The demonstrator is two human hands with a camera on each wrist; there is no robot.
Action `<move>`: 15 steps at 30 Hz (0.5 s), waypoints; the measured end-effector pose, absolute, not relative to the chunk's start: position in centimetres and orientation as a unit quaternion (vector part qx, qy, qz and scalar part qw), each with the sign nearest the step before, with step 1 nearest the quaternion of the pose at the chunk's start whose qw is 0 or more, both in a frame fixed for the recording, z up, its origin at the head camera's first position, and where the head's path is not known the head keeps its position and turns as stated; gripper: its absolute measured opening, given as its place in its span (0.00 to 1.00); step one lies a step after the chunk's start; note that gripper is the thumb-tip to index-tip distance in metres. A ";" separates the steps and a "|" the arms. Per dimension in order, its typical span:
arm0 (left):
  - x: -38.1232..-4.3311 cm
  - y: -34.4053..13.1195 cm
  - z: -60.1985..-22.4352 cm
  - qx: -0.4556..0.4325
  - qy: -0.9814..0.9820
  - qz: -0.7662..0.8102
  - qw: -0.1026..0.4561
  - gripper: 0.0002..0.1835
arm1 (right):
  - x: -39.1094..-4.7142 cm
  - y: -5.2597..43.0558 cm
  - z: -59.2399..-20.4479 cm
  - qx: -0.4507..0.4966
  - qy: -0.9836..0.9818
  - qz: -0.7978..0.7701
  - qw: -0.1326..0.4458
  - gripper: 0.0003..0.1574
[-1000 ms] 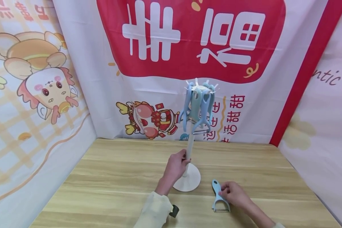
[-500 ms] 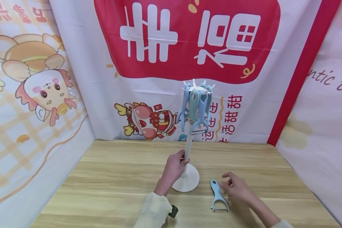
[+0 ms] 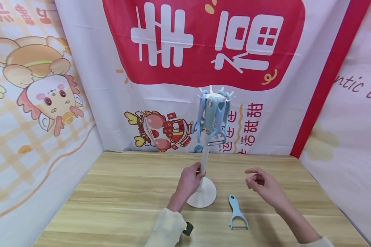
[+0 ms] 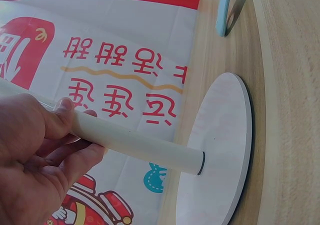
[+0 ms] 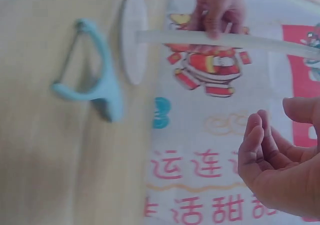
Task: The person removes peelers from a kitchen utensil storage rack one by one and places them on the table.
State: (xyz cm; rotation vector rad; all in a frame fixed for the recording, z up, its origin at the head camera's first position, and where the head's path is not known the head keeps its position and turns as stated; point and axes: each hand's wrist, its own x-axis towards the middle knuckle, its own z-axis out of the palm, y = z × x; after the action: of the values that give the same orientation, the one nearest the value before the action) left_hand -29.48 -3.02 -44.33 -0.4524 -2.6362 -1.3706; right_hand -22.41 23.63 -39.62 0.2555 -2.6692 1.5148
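My left hand (image 3: 189, 180) grips the white pole (image 4: 135, 144) of an upright stand, low down above its round white base (image 3: 204, 195). Several blue and green peelers (image 3: 214, 116) hang from hooks around the stand's top. A single light-blue peeler (image 3: 235, 212) lies on the table to the right of the base, its blade end toward me. My right hand (image 3: 267, 187) is raised above and to the right of that peeler, fingers loosely bent and holding nothing. In the right wrist view the thumb stands apart from the fingers (image 5: 255, 150).
The wood-grain table (image 3: 126, 192) runs back to a white hanging cloth (image 3: 108, 113) with red print, close behind the stand. Patterned cloths also stand at the left and right sides. A dark band (image 3: 188, 228) sits at my left sleeve.
My right hand has let go of the light-blue peeler and moved up and away from it. The peeler stays on the table. My left hand keeps its grip on the pole.
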 end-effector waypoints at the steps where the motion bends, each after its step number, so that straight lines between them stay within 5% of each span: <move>1: -29.5 -3.0 -44.3 -0.150 -0.875 -0.455 0.068 0.10 | -22.4 23.5 -39.1 0.086 -0.863 0.496 0.038 0.23; 15: -29.4 -3.1 -44.3 -0.155 -0.877 -0.450 0.070 0.09 | -21.4 20.8 -32.7 0.131 -0.845 0.506 0.110 0.23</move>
State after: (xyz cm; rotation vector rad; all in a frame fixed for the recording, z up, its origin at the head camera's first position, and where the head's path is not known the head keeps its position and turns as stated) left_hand -29.43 -3.14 -44.27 -0.4648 -2.6375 -1.3533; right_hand -21.45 20.83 -32.68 0.3860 -2.4837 1.4869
